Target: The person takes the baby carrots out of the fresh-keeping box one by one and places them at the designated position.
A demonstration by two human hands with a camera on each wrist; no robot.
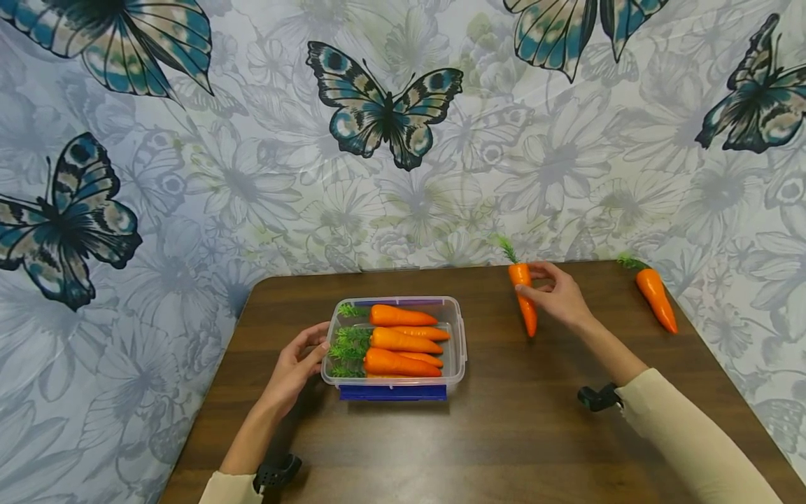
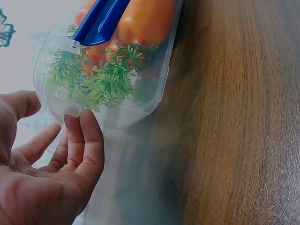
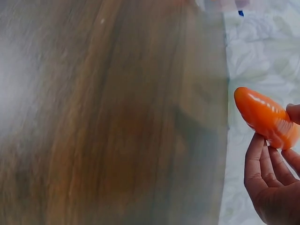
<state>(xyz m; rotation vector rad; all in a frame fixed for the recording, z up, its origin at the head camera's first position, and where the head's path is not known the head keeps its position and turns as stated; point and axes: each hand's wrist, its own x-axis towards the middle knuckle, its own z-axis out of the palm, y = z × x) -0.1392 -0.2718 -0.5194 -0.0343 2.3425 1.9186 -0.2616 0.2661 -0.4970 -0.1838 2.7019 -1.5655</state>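
Fingers of the left hand are bending lightly, thumb and fingertips gripping the left end of the clear plastic box, which I am taking as my landmark. Nearer me than the box, on its left, a black wrist strap is sitting at a cream cuff. Inside the box I am counting at least five overlapping carrots, tips pointing right, green tops bunching at the left end. One blue clip is hanging on its near side. Behind the box, five printed butterflies, some cropped, are showing on a floral backdrop.

Right of the box, well apart from it, the right hand is pinching one held carrot between thumb and fingers, closing only to its thickness. That carrot is looking glossy and orange, finely ringed, tapering to a tip, a feathery green tuft rising on top; I am unable to tell whether it is touching the wooden table. Farthest right of the box, one loose carrot is lying near the table's edge.
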